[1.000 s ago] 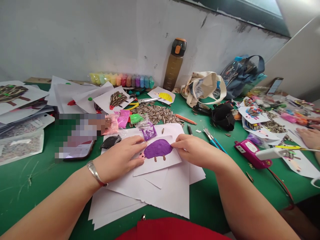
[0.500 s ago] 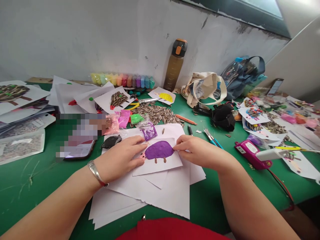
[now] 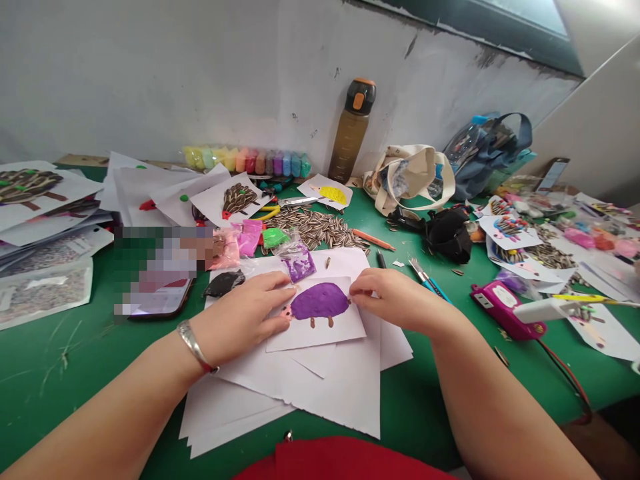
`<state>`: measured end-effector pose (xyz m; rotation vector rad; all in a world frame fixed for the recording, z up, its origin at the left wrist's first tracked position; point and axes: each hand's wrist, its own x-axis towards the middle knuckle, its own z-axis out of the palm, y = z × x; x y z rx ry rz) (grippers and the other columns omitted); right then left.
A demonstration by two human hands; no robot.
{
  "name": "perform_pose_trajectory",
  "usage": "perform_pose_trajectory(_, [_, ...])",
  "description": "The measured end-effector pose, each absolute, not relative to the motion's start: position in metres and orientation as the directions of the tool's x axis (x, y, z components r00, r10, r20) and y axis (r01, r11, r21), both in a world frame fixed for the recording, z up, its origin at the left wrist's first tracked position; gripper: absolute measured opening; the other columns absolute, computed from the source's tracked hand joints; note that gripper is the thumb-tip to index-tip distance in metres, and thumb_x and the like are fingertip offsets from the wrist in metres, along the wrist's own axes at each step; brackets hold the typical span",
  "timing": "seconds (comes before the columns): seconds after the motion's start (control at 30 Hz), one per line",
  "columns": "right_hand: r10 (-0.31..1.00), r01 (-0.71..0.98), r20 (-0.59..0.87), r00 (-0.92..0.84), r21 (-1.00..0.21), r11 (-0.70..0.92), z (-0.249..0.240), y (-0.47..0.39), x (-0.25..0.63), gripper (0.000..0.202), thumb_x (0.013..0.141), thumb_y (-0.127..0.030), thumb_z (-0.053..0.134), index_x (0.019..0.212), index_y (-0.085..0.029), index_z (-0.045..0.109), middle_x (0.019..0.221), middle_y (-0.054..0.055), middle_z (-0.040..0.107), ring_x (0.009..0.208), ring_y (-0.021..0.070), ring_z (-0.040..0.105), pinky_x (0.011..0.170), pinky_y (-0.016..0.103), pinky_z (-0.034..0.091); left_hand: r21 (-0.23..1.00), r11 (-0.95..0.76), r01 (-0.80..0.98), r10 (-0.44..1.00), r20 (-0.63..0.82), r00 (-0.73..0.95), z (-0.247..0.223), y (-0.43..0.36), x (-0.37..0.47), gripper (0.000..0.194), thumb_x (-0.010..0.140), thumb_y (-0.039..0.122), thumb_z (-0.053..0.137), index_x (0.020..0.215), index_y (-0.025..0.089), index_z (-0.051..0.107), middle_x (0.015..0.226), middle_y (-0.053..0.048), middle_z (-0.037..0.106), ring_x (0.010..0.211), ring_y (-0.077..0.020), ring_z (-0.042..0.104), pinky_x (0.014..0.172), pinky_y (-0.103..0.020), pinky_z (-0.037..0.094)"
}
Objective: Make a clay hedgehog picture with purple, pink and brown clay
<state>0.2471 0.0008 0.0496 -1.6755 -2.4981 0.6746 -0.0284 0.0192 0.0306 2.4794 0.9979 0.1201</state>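
Observation:
A small white card (image 3: 350,328) bears a flattened purple clay body (image 3: 320,301) with a pink dotted head and two short brown legs. My left hand (image 3: 250,303) lies on the card's left side with its fingers spread, beside the pink head. At the card's right edge, my right hand (image 3: 393,297) has its fingers curled together near the body's right end, where a tiny dark bit shows. Whatever those fingertips may hold is hidden. Just above the card lie an opened bag of purple clay (image 3: 300,262) and a single sunflower seed (image 3: 328,263).
White sheets (image 3: 345,400) lie beneath the card. Behind it are a sunflower seed pile (image 3: 315,227), an orange pencil (image 3: 373,239) and a bottle (image 3: 351,133). A phone (image 3: 163,297) lies left; a magenta glue-gun-like device (image 3: 505,310) and cutters (image 3: 427,280) lie right.
My right hand has drawn back slightly from the purple body's right end, its fingers more curled. My left hand stays on the card.

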Motion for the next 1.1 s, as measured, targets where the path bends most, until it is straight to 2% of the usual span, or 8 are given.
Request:
perform_pose_trajectory(0.27, [0.888,0.882,-0.197,-0.415,-0.325,0.34,0.037,0.006,0.238,0.013,0.082,-0.02,0.055,0.069,-0.021,0.059,0.076,-0.001,0.062,0.066,0.013,0.048,0.064,0.027,0.031,0.437,-0.625,0.646,0.686,-0.087,0.723,0.033,0.018,-0.027,0.022,0.091,0.027,0.051,0.11,0.021,0.061,0.116,-0.009,0.055,0.103,-0.0244,0.054,0.091,-0.036,0.045])
perform_pose_trajectory(0.4, [0.878,0.843,-0.207,-0.431,-0.44,0.31,0.036,0.008,0.242,0.017,0.085,-0.022,0.052,0.072,-0.021,0.063,0.076,-0.001,0.063,0.07,0.0144,0.052,0.065,0.027,0.034,0.446,-0.621,0.644,0.683,-0.093,0.724,0.033,0.018,-0.028,0.023,0.091,0.027,0.052,0.112,0.023,0.06,0.116,-0.009,0.055,0.103,-0.0248,0.054,0.091,-0.036,0.045])
perform_pose_trajectory(0.57, [0.936,0.774,-0.082,-0.341,-0.59,0.23,0.034,0.013,0.238,0.023,0.089,-0.024,0.047,0.077,-0.021,0.067,0.083,0.001,0.065,0.078,0.0152,0.057,0.069,0.026,0.04,0.443,-0.635,0.633,0.677,-0.077,0.732,0.032,0.018,-0.029,0.024,0.091,0.027,0.051,0.113,0.022,0.06,0.116,-0.01,0.055,0.103,-0.0246,0.054,0.092,-0.037,0.044])
perform_pose_trajectory(0.7, [0.947,0.794,-0.016,-0.32,-0.55,0.26,0.038,0.026,0.216,0.022,0.088,-0.026,0.048,0.09,-0.022,0.07,0.092,0.003,0.068,0.082,0.0171,0.058,0.074,0.029,0.041,0.456,-0.649,0.609,0.664,-0.053,0.746,0.03,0.018,-0.03,0.021,0.09,0.029,0.051,0.105,0.02,0.063,0.109,-0.009,0.056,0.098,-0.0238,0.054,0.088,-0.035,0.045])
perform_pose_trajectory(0.87, [0.975,0.81,-0.045,-0.218,-0.566,0.154,0.036,0.056,0.182,0.026,0.081,-0.034,0.058,0.103,-0.023,0.067,0.094,0.004,0.069,0.084,0.0202,0.059,0.071,0.029,0.041,0.436,-0.665,0.607,0.648,-0.068,0.759,0.032,0.019,-0.03,0.02,0.092,0.03,0.047,0.097,0.018,0.062,0.102,-0.008,0.055,0.093,-0.0224,0.055,0.082,-0.033,0.046])
perform_pose_trajectory(0.97, [0.98,0.805,-0.044,-0.192,-0.578,0.131,0.028,0.077,0.163,0.03,0.076,-0.023,0.061,0.105,-0.021,0.065,0.087,0.003,0.068,0.08,0.0197,0.059,0.07,0.029,0.042,0.439,-0.664,0.605,0.646,-0.07,0.76,0.034,0.019,-0.03,0.02,0.092,0.03,0.047,0.096,0.018,0.062,0.099,-0.008,0.056,0.093,-0.0228,0.056,0.081,-0.033,0.046])
perform_pose_trajectory(1.03, [0.984,0.788,-0.036,-0.172,-0.605,0.116,0.025,0.09,0.152,0.032,0.078,-0.021,0.057,0.108,-0.019,0.064,0.087,0.003,0.068,0.079,0.0191,0.06,0.069,0.028,0.044,0.451,-0.664,0.596,0.646,-0.054,0.761,0.033,0.019,-0.03,0.021,0.091,0.03,0.047,0.098,0.017,0.063,0.1,-0.008,0.058,0.093,-0.0231,0.056,0.082,-0.033,0.046])
perform_pose_trajectory(1.1, [0.987,0.761,-0.027,-0.156,-0.64,0.103,0.026,0.101,0.143,0.043,0.082,-0.025,0.053,0.124,-0.019,0.056,0.088,0.003,0.069,0.076,0.0184,0.061,0.067,0.028,0.045,0.462,-0.665,0.587,0.649,-0.034,0.76,0.032,0.02,-0.031,0.023,0.091,0.03,0.048,0.103,0.017,0.064,0.103,-0.009,0.059,0.095,-0.0239,0.057,0.084,-0.034,0.046])
